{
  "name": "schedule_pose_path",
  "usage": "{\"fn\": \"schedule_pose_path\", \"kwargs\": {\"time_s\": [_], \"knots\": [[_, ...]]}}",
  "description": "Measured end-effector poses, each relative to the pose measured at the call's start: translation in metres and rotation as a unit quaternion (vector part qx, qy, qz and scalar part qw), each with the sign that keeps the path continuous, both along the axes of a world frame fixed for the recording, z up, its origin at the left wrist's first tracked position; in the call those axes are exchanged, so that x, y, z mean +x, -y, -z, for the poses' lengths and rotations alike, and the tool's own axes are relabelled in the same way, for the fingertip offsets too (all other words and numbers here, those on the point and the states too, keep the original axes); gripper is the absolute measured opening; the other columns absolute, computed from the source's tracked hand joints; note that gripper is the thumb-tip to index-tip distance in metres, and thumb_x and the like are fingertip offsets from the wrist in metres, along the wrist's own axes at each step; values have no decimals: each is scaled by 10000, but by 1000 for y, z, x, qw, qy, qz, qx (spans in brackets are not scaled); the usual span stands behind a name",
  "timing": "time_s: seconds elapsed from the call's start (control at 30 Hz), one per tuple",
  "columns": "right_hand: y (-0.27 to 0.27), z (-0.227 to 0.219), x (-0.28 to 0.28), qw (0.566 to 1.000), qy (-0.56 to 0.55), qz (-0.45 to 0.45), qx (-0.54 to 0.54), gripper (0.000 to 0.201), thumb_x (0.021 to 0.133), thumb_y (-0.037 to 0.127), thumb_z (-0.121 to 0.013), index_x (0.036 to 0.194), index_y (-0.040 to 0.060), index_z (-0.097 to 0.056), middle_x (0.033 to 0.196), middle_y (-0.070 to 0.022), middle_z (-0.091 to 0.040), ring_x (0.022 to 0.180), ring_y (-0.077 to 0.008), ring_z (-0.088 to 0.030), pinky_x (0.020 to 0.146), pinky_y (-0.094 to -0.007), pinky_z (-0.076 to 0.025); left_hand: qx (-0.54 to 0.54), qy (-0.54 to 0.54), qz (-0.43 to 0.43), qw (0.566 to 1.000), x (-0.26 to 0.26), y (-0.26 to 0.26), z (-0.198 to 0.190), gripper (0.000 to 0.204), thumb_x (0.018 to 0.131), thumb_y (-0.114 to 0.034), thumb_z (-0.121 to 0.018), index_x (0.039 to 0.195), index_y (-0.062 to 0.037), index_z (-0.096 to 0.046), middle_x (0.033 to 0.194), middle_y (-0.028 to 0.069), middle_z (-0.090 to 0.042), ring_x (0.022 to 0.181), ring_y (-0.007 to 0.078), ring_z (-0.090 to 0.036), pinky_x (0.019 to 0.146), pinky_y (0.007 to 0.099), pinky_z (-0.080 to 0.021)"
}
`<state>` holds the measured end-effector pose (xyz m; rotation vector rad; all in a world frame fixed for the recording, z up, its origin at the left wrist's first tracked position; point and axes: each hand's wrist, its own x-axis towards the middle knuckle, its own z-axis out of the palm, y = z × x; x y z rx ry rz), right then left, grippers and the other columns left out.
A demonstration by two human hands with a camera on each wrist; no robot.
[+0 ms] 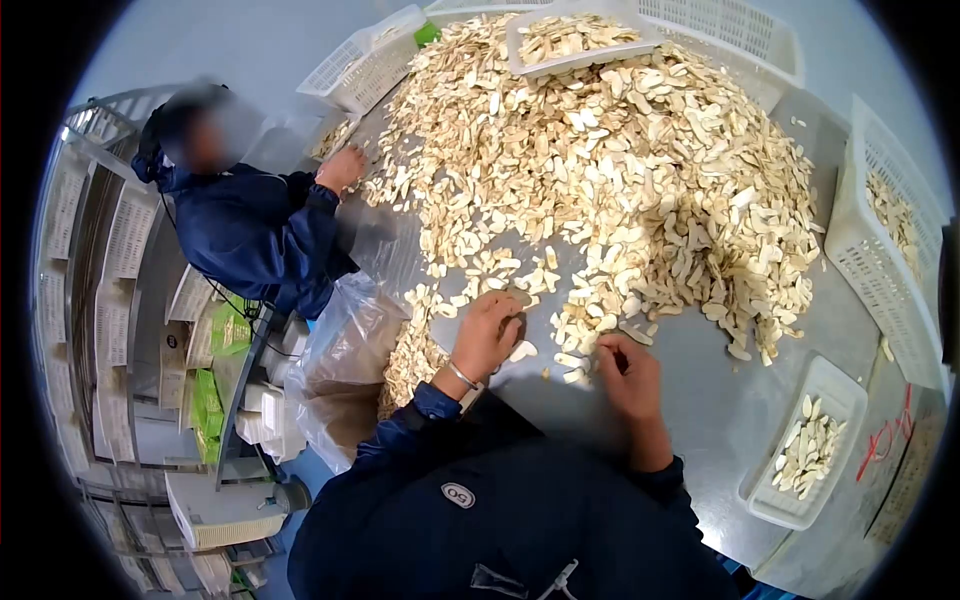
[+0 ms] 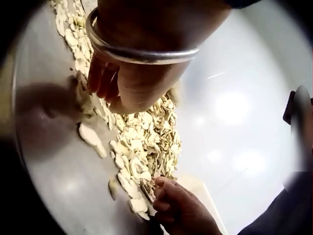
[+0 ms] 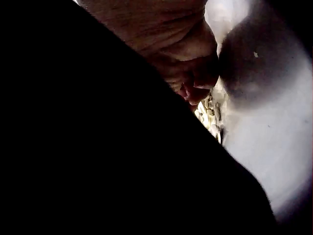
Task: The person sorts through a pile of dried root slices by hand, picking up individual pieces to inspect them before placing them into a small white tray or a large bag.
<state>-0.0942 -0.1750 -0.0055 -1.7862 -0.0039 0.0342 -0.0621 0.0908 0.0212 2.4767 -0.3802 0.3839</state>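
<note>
Pale dried slices (image 1: 600, 170) lie in a large heap on the metal table. In the head view my left hand (image 1: 485, 340) is at the heap's near edge, fingers bent round a greyish slice (image 1: 518, 297); in the left wrist view this hand (image 2: 132, 83) hangs over the table, a brownish slice (image 2: 84, 95) at its fingertips. My right hand (image 1: 632, 380), to the right, has curled fingers beside a few loose slices (image 1: 635, 333). Whether it pinches one is unclear, also in the left wrist view, where the hand (image 2: 183, 208) shows low down. The right wrist view is mostly dark, with the hand (image 3: 181, 49) on top.
A small white tray (image 1: 755, 495) with slices stands at the right, below a tall white basket (image 1: 880, 270). Another tray (image 1: 590, 62) rests on the heap. A plastic bag (image 1: 335, 370) of slices is at the left. Another person (image 1: 250, 230) reaches in from the left, beside shelves.
</note>
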Motion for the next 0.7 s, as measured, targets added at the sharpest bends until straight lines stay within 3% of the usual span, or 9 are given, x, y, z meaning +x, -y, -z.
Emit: {"fn": "schedule_pose_path", "kwargs": {"time_s": [0.03,0.13,0.17,0.3,0.43,0.53,0.7], "knots": [[0,0,0,1000,-1,0,8,128,953,93,-688,1051,19,-721,770,-63,-674,665,-94,-596,630,-259,-491,31,30,0,999,-2,-2,0,158,906,-25,-642,1061,-49,-664,1022,152,-678,888,333,-670,734,384,-549],[0,-6,0,1000,-11,-4,27,143,953,90,-685,1064,8,-722,780,-46,-681,674,-73,-582,634,-244,-485,30,27,-127,991,5,-21,13,147,912,-14,-590,1049,-39,-636,980,165,-672,878,388,-648,774,453,-531],[0,-7,0,999,-19,-8,31,146,953,90,-686,1065,4,-721,784,-42,-684,678,-68,-579,635,-241,-483,-31,4,-148,988,6,-26,16,177,918,-5,-576,1085,-36,-628,959,163,-682,890,384,-653,773,459,-530],[0,-2,0,1000,-16,-6,20,164,950,98,-693,1071,-9,-717,794,-41,-686,690,-65,-579,643,-241,-485,-31,-20,-174,984,6,-29,8,151,917,-30,-603,1064,-41,-633,914,144,-683,872,375,-653,768,453,-533],[0,1,1,1000,0,-9,12,155,959,88,-679,1072,-14,-713,780,-18,-661,688,-56,-560,638,-231,-467,-13,-29,-31,999,-16,-9,1,83,907,-77,-661,988,-60,-665,886,136,-649,859,359,-635,754,439,-527],[-1,-2,0,1000,2,-8,6,134,978,72,-654,1064,-18,-702,751,41,-611,679,-27,-514,616,-209,-424,2,-42,6,999,-41,8,-3,139,889,-138,-738,981,-52,-680,950,141,-651,866,351,-620,755,417,-517],[-4,0,0,1000,-8,-9,9,137,979,78,-654,1060,-21,-705,773,30,-632,699,-33,-541,630,-213,-440,69,74,81,992,-54,20,0,204,808,-118,-785,979,-60,-689,960,90,-638,852,302,-624,731,394,-523]]}}
